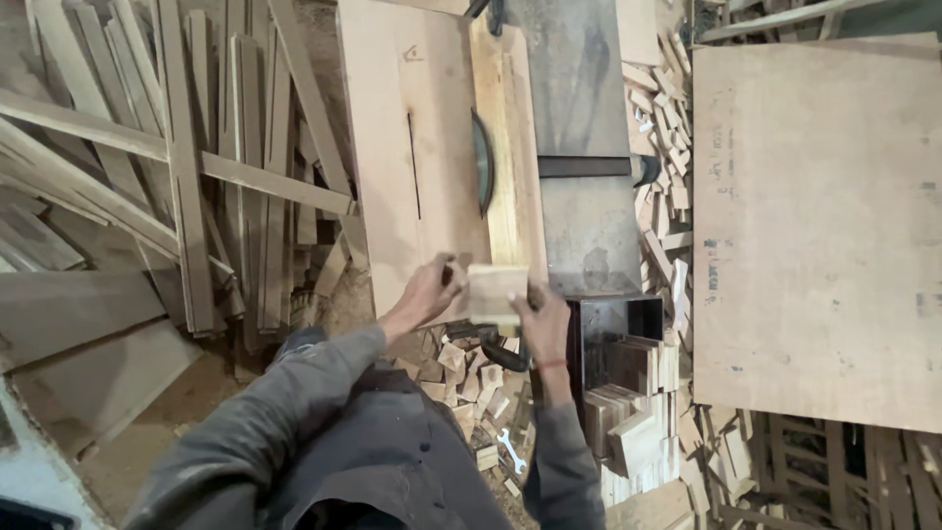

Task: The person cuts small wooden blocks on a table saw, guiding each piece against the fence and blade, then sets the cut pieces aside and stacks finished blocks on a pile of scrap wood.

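Plainly a woodworking shop, seen from above. Round grey saw blade (483,162) set upright in a slot of the pale plywood-topped saw table (412,147). Long raw timber slats (186,167) heaped crosswise on the left. Small pale wood offcuts (469,378) and sawdust scattered over the floor below. Cut blocks stacked in a dark metal box (613,329). Big bare plywood sheet (819,226) laid flat at right. Silver open-ended spanner (511,450) dropped among the chips.
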